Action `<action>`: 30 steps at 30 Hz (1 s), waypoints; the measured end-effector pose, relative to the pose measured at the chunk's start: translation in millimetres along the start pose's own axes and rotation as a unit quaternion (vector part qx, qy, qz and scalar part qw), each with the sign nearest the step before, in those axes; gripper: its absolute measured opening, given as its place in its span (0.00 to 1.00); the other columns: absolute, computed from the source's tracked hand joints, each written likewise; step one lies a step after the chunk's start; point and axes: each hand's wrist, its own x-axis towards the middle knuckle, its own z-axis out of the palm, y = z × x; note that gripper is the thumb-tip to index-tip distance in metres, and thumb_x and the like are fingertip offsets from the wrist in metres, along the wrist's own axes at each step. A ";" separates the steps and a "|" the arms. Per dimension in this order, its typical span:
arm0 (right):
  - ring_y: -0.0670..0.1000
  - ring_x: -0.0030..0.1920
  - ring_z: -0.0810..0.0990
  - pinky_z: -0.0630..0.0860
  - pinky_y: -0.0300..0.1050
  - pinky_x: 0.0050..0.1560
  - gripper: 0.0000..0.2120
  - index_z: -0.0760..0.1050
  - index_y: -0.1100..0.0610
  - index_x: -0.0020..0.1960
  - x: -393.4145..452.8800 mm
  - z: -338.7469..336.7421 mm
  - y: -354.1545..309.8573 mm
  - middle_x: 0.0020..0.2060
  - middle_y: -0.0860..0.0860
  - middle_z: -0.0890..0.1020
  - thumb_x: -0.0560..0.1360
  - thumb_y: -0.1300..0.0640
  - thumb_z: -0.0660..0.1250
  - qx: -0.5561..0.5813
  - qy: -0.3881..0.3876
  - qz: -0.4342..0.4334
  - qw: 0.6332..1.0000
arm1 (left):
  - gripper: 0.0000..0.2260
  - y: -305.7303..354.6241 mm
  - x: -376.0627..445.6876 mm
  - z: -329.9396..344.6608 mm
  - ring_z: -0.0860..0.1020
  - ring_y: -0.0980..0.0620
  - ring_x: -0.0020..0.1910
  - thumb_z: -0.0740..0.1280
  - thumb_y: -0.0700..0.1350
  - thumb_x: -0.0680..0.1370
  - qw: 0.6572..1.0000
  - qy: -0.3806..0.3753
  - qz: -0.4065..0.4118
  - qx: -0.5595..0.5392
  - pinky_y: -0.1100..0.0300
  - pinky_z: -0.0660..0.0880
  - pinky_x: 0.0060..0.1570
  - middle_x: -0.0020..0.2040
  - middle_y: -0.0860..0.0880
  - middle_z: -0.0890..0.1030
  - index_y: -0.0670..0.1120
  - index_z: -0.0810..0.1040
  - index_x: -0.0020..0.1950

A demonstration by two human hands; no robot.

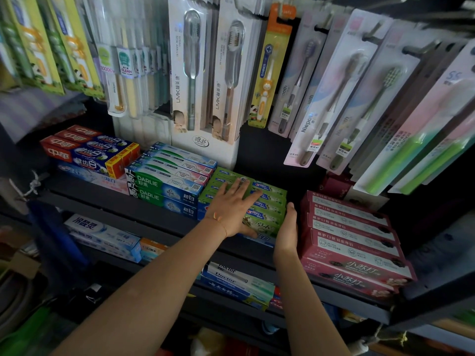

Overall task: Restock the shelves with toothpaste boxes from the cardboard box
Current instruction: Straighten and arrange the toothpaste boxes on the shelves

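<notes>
two hands square up the green toothpaste boxes [267,201] on the shelf [154,214], probably to align the stack. left hand [232,204] lies flat and open on top, gripping nothing. right hand [288,227] presses straight fingers against the right side. about five green boxes show; cardboard box not visible.

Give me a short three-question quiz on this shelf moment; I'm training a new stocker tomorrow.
1. True or false: the left hand lies flat on top of the green toothpaste boxes.
2. Which boxes sit just right of the right hand? A) Darlie B) dark red C) red and blue
3. What hangs above the shelf?

Key: 1 true. 2 B, the dark red boxes. 3 Packaged toothbrushes.
</notes>
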 end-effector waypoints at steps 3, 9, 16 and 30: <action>0.45 0.51 0.81 0.73 0.41 0.45 0.14 0.78 0.42 0.53 -2.2 -0.3 1.3 0.50 0.46 0.83 0.82 0.42 0.55 -0.011 -0.010 -0.003 1.000 | 0.51 -0.7 1.1 -1.3 0.44 0.42 0.80 0.65 0.74 0.68 1.000 0.004 0.003 0.000 0.41 0.44 0.77 0.81 0.43 0.45 0.55 0.45 0.81; 0.47 0.73 0.64 0.62 0.44 0.68 0.26 0.59 0.48 0.79 -26.4 -2.6 25.9 0.72 0.45 0.67 0.82 0.45 0.55 -0.050 0.026 -0.046 0.997 | 0.52 1.0 3.1 -5.2 0.43 0.43 0.80 0.65 0.73 0.69 1.000 -0.011 -0.005 0.010 0.42 0.43 0.77 0.81 0.43 0.43 0.53 0.41 0.81; 0.49 0.77 0.57 0.56 0.46 0.76 0.29 0.52 0.52 0.80 -48.4 -9.5 55.9 0.78 0.49 0.58 0.82 0.53 0.59 -0.136 0.075 -0.119 0.981 | 0.43 23.6 -54.9 -0.4 0.47 0.45 0.80 0.69 0.60 0.75 0.970 0.194 -0.039 -0.143 0.44 0.48 0.78 0.81 0.44 0.49 0.47 0.50 0.81; 0.58 0.67 0.67 0.71 0.48 0.60 0.31 0.57 0.61 0.78 -60.2 8.0 68.1 0.68 0.57 0.64 0.77 0.64 0.63 -0.220 0.138 -0.141 0.955 | 0.39 5.6 -99.9 51.4 0.52 0.44 0.79 0.67 0.44 0.77 0.858 0.184 -0.282 -0.388 0.48 0.61 0.74 0.81 0.48 0.43 0.48 0.46 0.81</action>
